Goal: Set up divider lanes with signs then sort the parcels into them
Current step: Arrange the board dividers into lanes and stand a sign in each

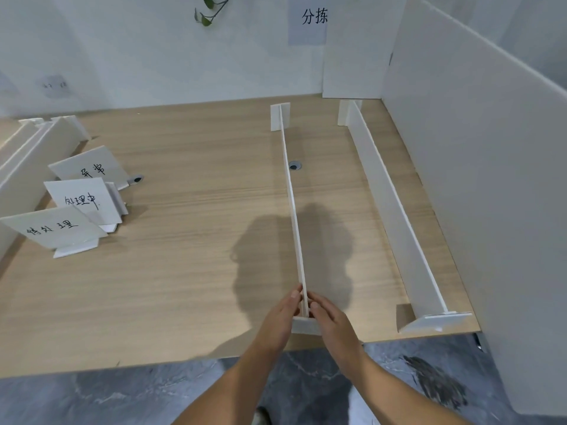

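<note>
Far left, a stack of spare dividers (pixel 27 167) lies on the tabletop (pixel 184 256), cut off by the frame edge. Beside it stand three hand-lettered signs, one behind another: the rear sign (pixel 89 167), the middle sign (pixel 82 200) and the front sign (pixel 52 230). Each overlaps the next, and the writing is hard to read. The left cable grommet (pixel 136 179) is half hidden by a sign's foot. At centre, the centre divider (pixel 291 204) stands upright, running from the wall to the near edge. The left grip (pixel 279 320) and right grip (pixel 331 326) flank its near end, fingers almost straight and pressed flat on opposite faces, not curled round it; the thumbs cannot be made out. The hands cover most of its near foot. The centre grommet (pixel 295 165) sits just right of it. Further right the right divider (pixel 392 204) stands parallel, well apart, near a tall white partition (pixel 475 179). A leaning board (pixel 352 56) covers part of the wall notice (pixel 310 19).
</note>
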{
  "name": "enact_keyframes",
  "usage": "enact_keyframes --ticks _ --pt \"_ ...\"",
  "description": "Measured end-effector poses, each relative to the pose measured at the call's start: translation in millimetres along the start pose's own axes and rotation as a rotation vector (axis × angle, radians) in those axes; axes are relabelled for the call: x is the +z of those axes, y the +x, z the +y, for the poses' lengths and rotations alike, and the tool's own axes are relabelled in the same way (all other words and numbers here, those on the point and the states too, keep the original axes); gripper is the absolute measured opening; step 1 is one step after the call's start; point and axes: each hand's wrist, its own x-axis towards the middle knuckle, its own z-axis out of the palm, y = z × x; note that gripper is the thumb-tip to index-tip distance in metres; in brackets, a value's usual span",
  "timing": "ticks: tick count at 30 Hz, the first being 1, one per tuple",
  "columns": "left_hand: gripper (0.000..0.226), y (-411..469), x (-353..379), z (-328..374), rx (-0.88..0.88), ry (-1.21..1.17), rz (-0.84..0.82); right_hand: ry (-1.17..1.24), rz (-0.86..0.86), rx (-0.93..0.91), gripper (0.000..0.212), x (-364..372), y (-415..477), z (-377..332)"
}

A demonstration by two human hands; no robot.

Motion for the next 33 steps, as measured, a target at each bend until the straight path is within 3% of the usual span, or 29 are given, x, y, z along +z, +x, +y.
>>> enact_keyframes --ticks 5,9,21,33 --pt "0.031 -12.0 4.5 -4.7 0.019 -0.032 0.051 -0.021 -0.047 0.011 0.030 -3.0 -2.3 3.3" --pt "0.041 -21.5 1.6 -16.9 0.042 -0.063 0.106 -0.051 -0.034 0.013 0.031 -5.1 -8.4 3.8" --pt "0.024 -41.7 7.2 -30.6 0.059 -0.048 0.275 -0.103 0.010 0.003 0.023 -18.7 -27.0 13.1" --pt "0.023 -47.4 8.8 -32.6 0.047 -0.027 0.269 -0.151 0.013 0.026 0.024 -16.9 -35.8 14.6"
